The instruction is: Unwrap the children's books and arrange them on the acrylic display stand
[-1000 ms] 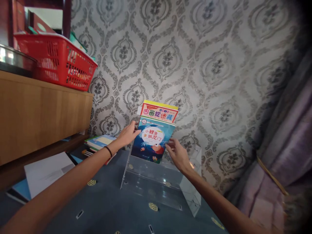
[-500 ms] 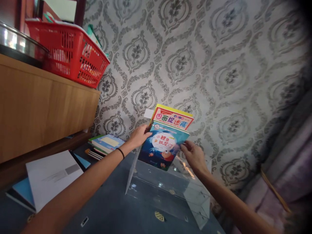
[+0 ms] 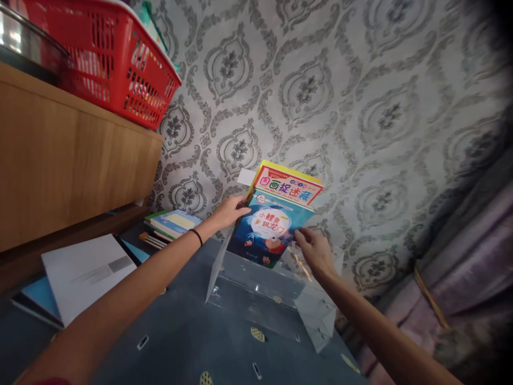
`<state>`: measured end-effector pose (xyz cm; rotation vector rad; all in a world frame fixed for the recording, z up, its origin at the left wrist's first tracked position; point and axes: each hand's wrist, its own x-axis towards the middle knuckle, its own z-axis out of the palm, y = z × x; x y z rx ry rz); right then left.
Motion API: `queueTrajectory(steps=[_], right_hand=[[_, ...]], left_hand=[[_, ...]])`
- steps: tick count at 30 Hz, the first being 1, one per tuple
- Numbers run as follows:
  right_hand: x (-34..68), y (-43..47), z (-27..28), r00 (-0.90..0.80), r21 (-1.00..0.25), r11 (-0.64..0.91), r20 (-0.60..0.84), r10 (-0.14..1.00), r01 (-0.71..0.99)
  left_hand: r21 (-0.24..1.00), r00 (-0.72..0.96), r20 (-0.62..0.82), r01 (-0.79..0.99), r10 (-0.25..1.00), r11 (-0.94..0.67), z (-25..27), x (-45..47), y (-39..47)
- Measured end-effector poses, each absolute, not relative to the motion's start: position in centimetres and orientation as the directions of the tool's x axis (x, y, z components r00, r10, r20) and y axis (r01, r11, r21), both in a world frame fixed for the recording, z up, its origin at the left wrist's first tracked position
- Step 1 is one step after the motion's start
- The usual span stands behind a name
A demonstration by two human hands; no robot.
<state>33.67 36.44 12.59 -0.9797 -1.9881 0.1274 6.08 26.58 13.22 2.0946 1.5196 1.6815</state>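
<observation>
A blue children's picture book point(image 3: 260, 246) with a white oval title patch leans upright in a clear plastic book rack point(image 3: 256, 286). Behind it stand a red-bordered book point(image 3: 285, 184) and a yellow one point(image 3: 292, 170), both rising above its top edge. My left hand point(image 3: 229, 211) is closed on the blue book's upper left edge, thumb on the cover. At the right edge, my right hand point(image 3: 315, 248) pinches the same book between thumb and fingers. The fingers behind the books are partly hidden.
Left on the dark patterned tablecloth point(image 3: 180, 321) lie a white-covered book point(image 3: 88, 275) over blue ones and a stack of books point(image 3: 172, 224). A red basket point(image 3: 116, 64) sits on a wooden cabinet point(image 3: 76, 155). Patterned wall behind; pinkish curtain point(image 3: 460, 272) at right.
The view has shifted and tilted slightly downward. Both hands stay at the blue book's sides, and the books keep about the same place in the rack.
</observation>
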Motion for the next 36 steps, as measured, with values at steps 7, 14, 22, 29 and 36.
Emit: queueTrajectory(steps=[7, 14, 22, 29, 36], right_hand=[[33.4, 35.7, 10.5, -0.328, -0.421, 0.661, 0.626, 0.707, 0.622], [33.4, 35.3, 9.3, -0.380, -0.413, 0.679, 0.599, 0.705, 0.607], [33.7, 35.5, 7.6, -0.399, -0.429, 0.685, 0.582, 0.708, 0.589], [33.6, 35.5, 7.4, -0.396, -0.433, 0.679, 0.577, 0.714, 0.593], [33.6, 34.9, 7.2, -0.369, -0.414, 0.673, 0.603, 0.707, 0.613]], left_hand=[[0.516, -0.030, 0.681, 0.728, 0.732, -0.451, 12.6, 5.3, 26.1], [0.496, -0.019, 0.676, 0.751, 0.737, -0.436, 12.6, 5.5, 25.7], [0.496, -0.018, 0.671, 0.754, 0.741, -0.431, 12.3, 5.9, 25.1], [0.528, -0.068, 0.671, 0.743, 0.739, -0.411, 12.3, 6.3, 25.2], [0.587, -0.098, 0.646, 0.698, 0.757, -0.410, 12.0, 6.7, 25.0]])
